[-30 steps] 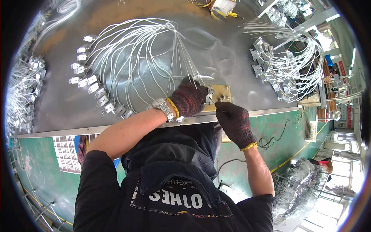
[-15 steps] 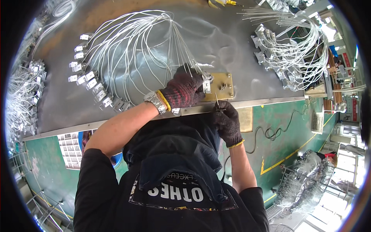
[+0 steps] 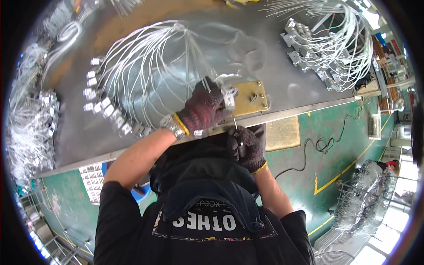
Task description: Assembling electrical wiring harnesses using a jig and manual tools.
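"Some writing is there?"
"Yes, white letters (image 3: 204,221) on the black shirt (image 3: 123,229)."
"What is held?"
"The left hand (image 3: 201,108) has fingers closed on a metal clip (image 3: 229,98), beside the brass plate (image 3: 247,106) on the desk (image 3: 289,99); the right hand (image 3: 248,148) pinches a thin rod (image 3: 235,122)."

The gloved left hand (image 3: 201,108) now holds the metal bracket (image 3: 229,101) farther left on the brass plate (image 3: 251,102), by its edge. The gloved right hand (image 3: 245,145) now sits below that grip, nearer the body, a thin rod (image 3: 235,122) newly showing above it.
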Tool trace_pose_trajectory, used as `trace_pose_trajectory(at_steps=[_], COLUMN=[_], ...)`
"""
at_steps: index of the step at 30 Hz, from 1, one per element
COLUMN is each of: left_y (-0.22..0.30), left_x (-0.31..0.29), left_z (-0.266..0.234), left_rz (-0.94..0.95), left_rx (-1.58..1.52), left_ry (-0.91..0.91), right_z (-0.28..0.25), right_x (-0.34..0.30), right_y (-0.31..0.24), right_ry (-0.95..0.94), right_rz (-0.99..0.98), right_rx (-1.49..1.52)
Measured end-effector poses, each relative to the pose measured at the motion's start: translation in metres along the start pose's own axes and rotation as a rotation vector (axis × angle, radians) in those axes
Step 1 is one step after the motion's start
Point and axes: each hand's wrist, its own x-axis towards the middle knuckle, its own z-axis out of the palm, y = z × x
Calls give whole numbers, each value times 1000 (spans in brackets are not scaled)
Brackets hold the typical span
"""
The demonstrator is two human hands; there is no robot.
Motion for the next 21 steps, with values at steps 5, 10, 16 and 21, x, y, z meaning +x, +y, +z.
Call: trace_pose_trajectory(at_steps=[5,10,16,21], left_y=[-1,11,17,-65], left_x=[-5,2,49,77], left_z=[-16,-55,-102,-83], left_rz=[-48,-6,-40,35], left_rx=[-124,-269,-243,71], left_ry=[-236,-353,-389,-71], right_z=[-8,-5,-11,-23], right_x=[-7,-20,-38,-40], right_y=[1,-2,-1,4], right_ry=[-53,-16,62,4], right_rz=[-62,-78,-94,-106], right_rx=[-214,-272,-449,-598])
